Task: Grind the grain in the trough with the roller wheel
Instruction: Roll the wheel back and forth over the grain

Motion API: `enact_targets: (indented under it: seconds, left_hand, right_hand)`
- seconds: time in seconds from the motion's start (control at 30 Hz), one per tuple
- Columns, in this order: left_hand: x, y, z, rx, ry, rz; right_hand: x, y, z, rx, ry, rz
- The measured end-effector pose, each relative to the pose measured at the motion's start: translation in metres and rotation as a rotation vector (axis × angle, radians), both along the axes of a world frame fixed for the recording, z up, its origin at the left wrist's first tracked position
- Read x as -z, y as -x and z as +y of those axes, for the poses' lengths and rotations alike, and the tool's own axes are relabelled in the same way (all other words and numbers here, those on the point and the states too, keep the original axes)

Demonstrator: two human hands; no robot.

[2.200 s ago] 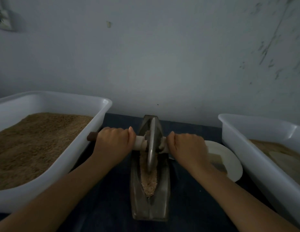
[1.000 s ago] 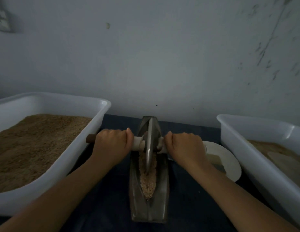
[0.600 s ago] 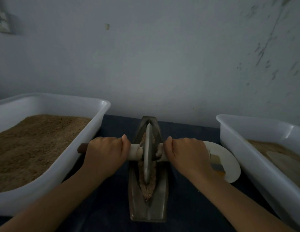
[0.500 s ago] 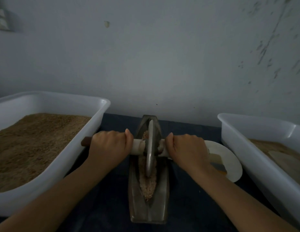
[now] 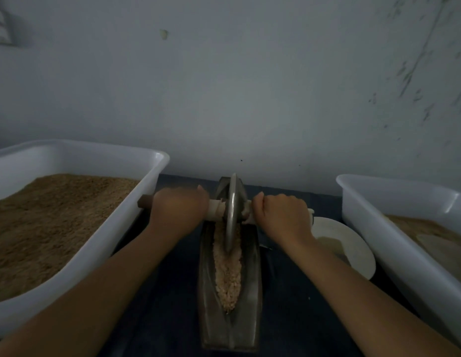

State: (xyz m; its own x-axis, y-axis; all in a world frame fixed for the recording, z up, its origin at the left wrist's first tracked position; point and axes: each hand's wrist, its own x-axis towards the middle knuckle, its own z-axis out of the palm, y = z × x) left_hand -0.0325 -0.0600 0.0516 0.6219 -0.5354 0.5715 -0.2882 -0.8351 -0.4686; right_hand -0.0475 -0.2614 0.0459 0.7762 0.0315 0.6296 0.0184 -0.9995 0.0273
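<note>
Metal roller wheel (image 5: 232, 215), a thin disc, stands in the narrow boat-shaped trough (image 5: 230, 328) of coarse grain (image 5: 228, 276); we note left hand (image 5: 179, 210) and right hand (image 5: 282, 215) gripping its wooden axle (image 5: 214, 208).

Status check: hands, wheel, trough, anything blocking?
Left hand and right hand grip the axle. Roller wheel at far end of trough, grain exposed. Nothing blocking.

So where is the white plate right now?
In the head view, the white plate lies on the right, between the trough and the right-hand tub, partly behind the right hand.
</note>
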Motion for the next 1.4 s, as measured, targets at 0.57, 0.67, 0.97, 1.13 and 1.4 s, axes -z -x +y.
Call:
enact_targets:
  seconds: [0.57,0.67,0.97,1.13,1.4]
  left_hand:
    - [-0.004,0.059,0.010,0.081,0.088,0.240]
    - [0.000,0.043,0.011,0.043,0.006,0.132]
    - [-0.004,-0.009,-0.003,-0.017,-0.012,0.018]
    - [-0.003,-0.015,-0.006,-0.057,-0.027,0.011]
    - [0.001,0.035,0.007,-0.031,-0.016,0.125]
  right_hand:
    - [-0.006,0.066,-0.001,-0.083,0.109,0.144]
    - [-0.002,0.048,-0.001,-0.063,0.040,0.118]
    - [0.004,-0.019,-0.008,-0.032,-0.024,-0.022]
    - [0.000,-0.024,-0.007,-0.084,0.014,-0.011]
    - [-0.002,0.031,0.001,-0.120,-0.004,-0.047]
